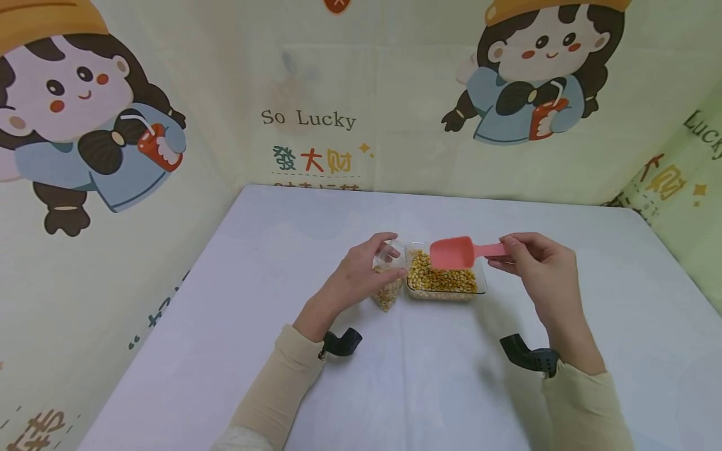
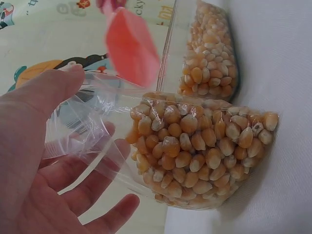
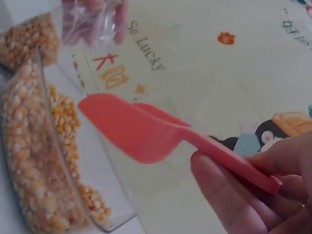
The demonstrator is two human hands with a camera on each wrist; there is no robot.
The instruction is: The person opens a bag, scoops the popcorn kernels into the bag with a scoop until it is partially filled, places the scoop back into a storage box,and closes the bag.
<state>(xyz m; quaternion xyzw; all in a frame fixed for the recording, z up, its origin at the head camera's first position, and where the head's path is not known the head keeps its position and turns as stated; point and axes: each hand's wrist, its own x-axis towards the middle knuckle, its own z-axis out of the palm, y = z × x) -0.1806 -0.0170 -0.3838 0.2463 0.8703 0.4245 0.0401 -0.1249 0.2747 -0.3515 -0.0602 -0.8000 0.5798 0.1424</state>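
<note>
My left hand (image 1: 356,269) holds a clear plastic bag (image 2: 200,151) by its top, thumb on one side and fingers on the other. Corn kernels fill the bag's lower part, which rests on the table. Beside it stands a glass container (image 1: 481,285) with more corn kernels (image 1: 440,275) inside. The right hand (image 1: 544,269) grips a pink scoop (image 1: 453,253) by its handle, above the container. In the right wrist view the scoop (image 3: 141,129) is tilted, and whether kernels lie in its bowl cannot be seen.
The table has a white cover (image 1: 271,250). A printed cloth (image 1: 406,113) with cartoon figures hangs behind and at the sides. Each wrist wears a black camera mount, the left one (image 1: 343,342) and the right one (image 1: 529,357) both over the table.
</note>
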